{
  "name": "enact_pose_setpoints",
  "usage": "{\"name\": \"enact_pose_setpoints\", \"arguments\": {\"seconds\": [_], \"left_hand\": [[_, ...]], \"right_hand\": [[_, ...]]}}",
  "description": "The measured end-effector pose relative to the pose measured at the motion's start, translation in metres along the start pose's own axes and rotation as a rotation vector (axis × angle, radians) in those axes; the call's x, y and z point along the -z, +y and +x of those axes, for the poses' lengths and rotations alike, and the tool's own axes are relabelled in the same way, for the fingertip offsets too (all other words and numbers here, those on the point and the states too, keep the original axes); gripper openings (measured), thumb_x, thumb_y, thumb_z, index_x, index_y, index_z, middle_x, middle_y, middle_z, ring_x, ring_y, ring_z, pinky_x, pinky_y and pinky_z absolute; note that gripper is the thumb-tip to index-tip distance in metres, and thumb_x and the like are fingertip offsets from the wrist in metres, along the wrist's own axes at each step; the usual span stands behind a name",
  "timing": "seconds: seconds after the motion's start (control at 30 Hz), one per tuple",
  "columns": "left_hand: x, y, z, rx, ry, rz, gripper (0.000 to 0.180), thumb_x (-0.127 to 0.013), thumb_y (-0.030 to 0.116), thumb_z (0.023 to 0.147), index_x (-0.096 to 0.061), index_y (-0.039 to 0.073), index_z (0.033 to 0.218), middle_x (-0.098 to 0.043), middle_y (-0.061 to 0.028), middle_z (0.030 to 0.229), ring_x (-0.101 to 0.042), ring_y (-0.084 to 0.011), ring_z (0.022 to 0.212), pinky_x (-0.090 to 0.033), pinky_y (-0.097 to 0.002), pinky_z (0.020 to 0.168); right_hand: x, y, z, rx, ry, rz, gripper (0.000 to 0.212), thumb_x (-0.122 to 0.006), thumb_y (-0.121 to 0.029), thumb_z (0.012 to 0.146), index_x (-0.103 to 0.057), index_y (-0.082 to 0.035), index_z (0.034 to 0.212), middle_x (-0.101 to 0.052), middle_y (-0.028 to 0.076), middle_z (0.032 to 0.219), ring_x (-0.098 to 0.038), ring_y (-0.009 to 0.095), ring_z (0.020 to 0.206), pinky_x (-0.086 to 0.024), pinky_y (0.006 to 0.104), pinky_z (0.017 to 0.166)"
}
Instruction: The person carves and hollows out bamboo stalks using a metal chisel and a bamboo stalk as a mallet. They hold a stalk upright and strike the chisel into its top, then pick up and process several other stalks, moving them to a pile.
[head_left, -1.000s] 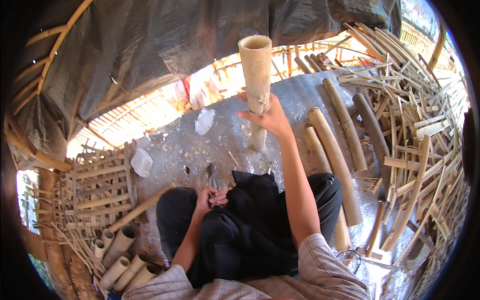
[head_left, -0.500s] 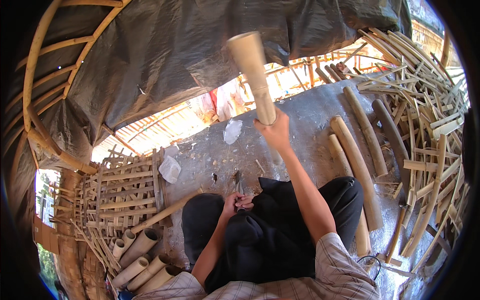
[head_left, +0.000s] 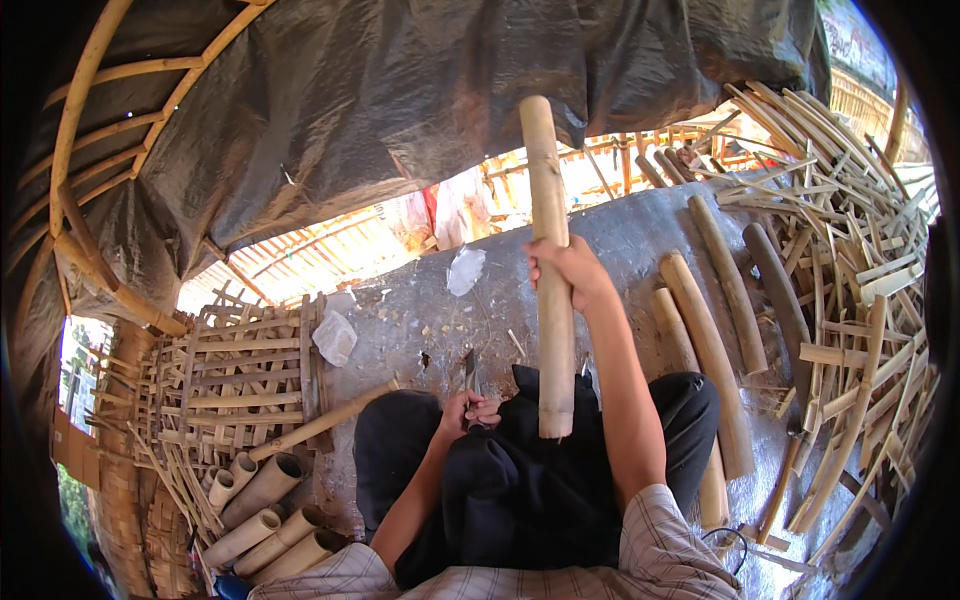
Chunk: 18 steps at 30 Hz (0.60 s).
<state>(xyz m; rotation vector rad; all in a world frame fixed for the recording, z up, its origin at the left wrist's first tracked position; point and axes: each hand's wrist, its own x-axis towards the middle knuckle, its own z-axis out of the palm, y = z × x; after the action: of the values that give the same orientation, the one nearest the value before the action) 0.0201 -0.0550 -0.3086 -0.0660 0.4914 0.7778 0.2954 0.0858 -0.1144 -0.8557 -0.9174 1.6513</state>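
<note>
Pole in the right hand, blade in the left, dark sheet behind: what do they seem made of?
Pole: bamboo by its look, dry and smooth, tan with a node ring. Blade: probably metal, grey with a slight sheen, though small in view. Dark sheet: likely plastic tarpaulin, semi-glossy, its creases catching light.

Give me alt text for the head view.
The person's right hand grips a bamboo tube near its middle while the left hand holds a bladed tool. Bamboo lengths lie lower left, a heap of strips at right.
</note>
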Motion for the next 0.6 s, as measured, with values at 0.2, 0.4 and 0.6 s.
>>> {"name": "enact_pose_setpoints", "arguments": {"seconds": [0.2,0.4,0.6], "left_hand": [[0.0,-0.002,0.005,-0.012,0.028,-0.009,0.019,-0.049,0.006,0.084,-0.037,0.012,0.071,-0.033,0.0046,0.057,-0.034,-0.0073,0.048,-0.038,-0.0265,0.06],[0.001,-0.004,0.003,-0.038,0.021,-0.026,0.02,-0.049,0.005,0.084,-0.037,0.012,0.071,-0.035,0.0041,0.06,-0.036,-0.0064,0.049,-0.038,-0.0264,0.059],[-0.002,-0.004,0.002,-0.038,0.025,0.001,0.021,-0.049,0.006,0.085,-0.038,0.012,0.069,-0.035,0.0039,0.059,-0.036,-0.0064,0.049,-0.037,-0.0258,0.059]], "right_hand": [[-0.031,0.004,-0.008,0.633,0.37,-0.841,0.039,-0.079,-0.01,0.073,-0.059,0.003,0.104,-0.069,0.022,0.081,-0.071,0.035,0.077,-0.056,0.0445,0.068],[-0.03,0.013,-0.006,0.862,0.269,-1.255,0.031,-0.074,-0.006,0.074,-0.063,-0.008,0.103,-0.071,0.011,0.095,-0.07,0.035,0.09,-0.054,0.0469,0.077],[-0.027,0.024,-0.001,1.048,0.16,-1.505,0.034,-0.069,0.001,0.072,-0.063,-0.012,0.102,-0.069,0.003,0.095,-0.067,0.026,0.097,-0.05,0.0413,0.082]]}}
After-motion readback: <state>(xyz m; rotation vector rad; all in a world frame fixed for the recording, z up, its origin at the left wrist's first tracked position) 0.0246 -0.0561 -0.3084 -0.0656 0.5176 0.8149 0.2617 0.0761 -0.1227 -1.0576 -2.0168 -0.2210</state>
